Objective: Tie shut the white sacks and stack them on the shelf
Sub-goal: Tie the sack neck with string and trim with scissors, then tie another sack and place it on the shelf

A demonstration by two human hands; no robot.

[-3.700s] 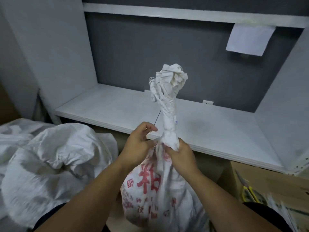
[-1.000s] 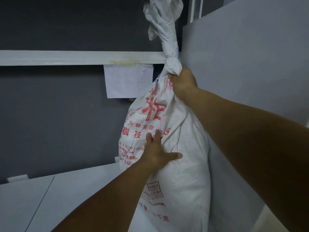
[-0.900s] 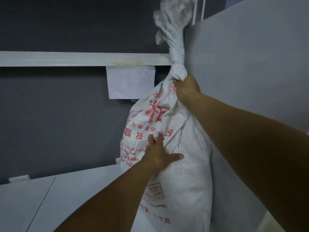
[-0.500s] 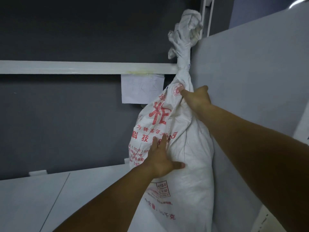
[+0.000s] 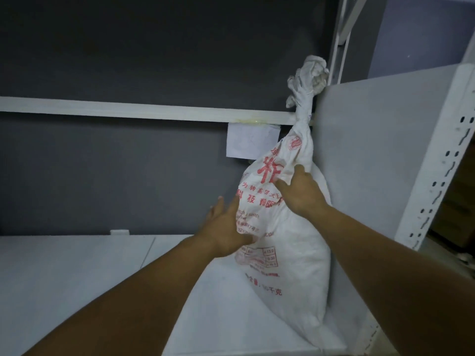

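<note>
The sack (image 5: 295, 265) stands tall against the side wall (image 5: 372, 163). The right hand (image 5: 300, 196) presses it high up. The left hand (image 5: 223, 227) touches it lower, fingers flat.

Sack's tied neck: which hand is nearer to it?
Right. The right hand lies on the sack below the neck; the left hand is lower, at its left edge.

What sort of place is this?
Probably a storeroom: a white shelf with a slotted upright, a tied printed sack leaning against its side panel, and a paper label under the upper shelf.
</note>
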